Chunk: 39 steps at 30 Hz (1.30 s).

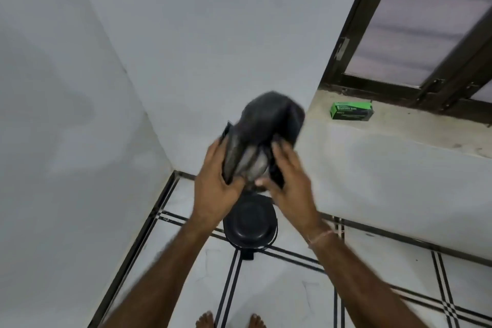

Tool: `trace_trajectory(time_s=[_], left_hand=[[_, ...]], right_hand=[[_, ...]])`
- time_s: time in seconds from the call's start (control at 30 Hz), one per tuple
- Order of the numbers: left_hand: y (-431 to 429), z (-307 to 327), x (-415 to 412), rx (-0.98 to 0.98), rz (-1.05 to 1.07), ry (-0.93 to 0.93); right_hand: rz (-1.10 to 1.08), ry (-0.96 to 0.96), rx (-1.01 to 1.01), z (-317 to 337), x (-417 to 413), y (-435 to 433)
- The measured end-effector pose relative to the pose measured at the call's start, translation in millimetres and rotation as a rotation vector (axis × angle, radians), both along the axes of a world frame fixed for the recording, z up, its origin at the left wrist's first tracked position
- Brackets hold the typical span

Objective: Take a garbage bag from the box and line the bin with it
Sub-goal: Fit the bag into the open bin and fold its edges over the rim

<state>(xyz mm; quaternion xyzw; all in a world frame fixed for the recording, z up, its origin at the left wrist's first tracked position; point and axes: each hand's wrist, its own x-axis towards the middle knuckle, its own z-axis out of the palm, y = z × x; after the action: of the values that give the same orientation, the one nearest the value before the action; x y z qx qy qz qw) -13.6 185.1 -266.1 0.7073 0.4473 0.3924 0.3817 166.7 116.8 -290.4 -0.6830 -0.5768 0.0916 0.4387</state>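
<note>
Bare toes [205, 320] are seen at the bottom edge on the tiled floor [292, 293]. A black garbage bag [263, 130], motion-blurred, is held up in the air between both hands. The left hand [217, 184] is closed on its left side; the right hand [288, 178] is closed on its right side. The black bin [250, 224], lid shut, stands on the floor directly below. The green box [351, 111] lies on the window ledge [415, 130], well apart.

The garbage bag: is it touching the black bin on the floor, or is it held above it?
Cannot tell. In the head view both hands hold the garbage bag, and its lower end overlaps the bin behind the hands, so no gap or contact shows.
</note>
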Motion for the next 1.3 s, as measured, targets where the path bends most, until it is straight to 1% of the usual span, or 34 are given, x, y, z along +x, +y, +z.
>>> trace_trajectory(time_s=[0.03, 0.07, 0.1, 0.17, 0.23, 0.27, 0.33, 0.43, 0.53, 0.7, 0.83, 0.9, 1.07, 1.3], left_hand=[[-12, -31, -6, -0.137, -0.036, 0.067], [-21, -59, -15, -0.250, -0.042, 0.105], [-28, -79, -26, -0.321, -0.037, 0.123], [-35, -96, -39, -0.429, -0.038, 0.151], [-31, -92, -40, -0.478, 0.003, 0.132], [-28, -88, -44, -0.479, 0.005, 0.125], [-21, -82, -50, -0.479, 0.005, 0.093], [-9, -76, -60, -0.504, 0.040, -0.002], [6, -72, -72, -0.509, 0.000, -0.045], [14, -79, -96, -0.495, -0.061, -0.027], [15, -84, -106, -0.413, -0.140, 0.086], [16, -86, -109, -0.380, -0.163, 0.114], [19, -93, -115, -0.386, -0.137, 0.084], [35, -101, -105, -0.458, -0.113, 0.001]], right_hand=[[0.041, 0.056, -0.171, -33, -5, -17], [0.061, 0.163, -0.329, -60, -8, -29], [0.092, 0.285, -0.431, -80, -12, -39], [0.068, 0.502, -0.538, -94, -8, -43], [0.062, 0.703, -0.613, -91, -3, -39], [0.094, 0.753, -0.649, -87, -1, -35], [0.098, 0.804, -0.630, -72, -1, -26], [0.056, 0.834, -0.549, -61, -9, -20], [0.038, 0.835, -0.486, -53, -26, -16], [-0.012, 0.805, -0.499, -63, -54, -27], [-0.032, 0.721, -0.518, -69, -69, -34], [-0.026, 0.684, -0.518, -70, -71, -35], [0.008, 0.623, -0.537, -73, -74, -23], [0.018, 0.560, -0.519, -87, -65, -5]])
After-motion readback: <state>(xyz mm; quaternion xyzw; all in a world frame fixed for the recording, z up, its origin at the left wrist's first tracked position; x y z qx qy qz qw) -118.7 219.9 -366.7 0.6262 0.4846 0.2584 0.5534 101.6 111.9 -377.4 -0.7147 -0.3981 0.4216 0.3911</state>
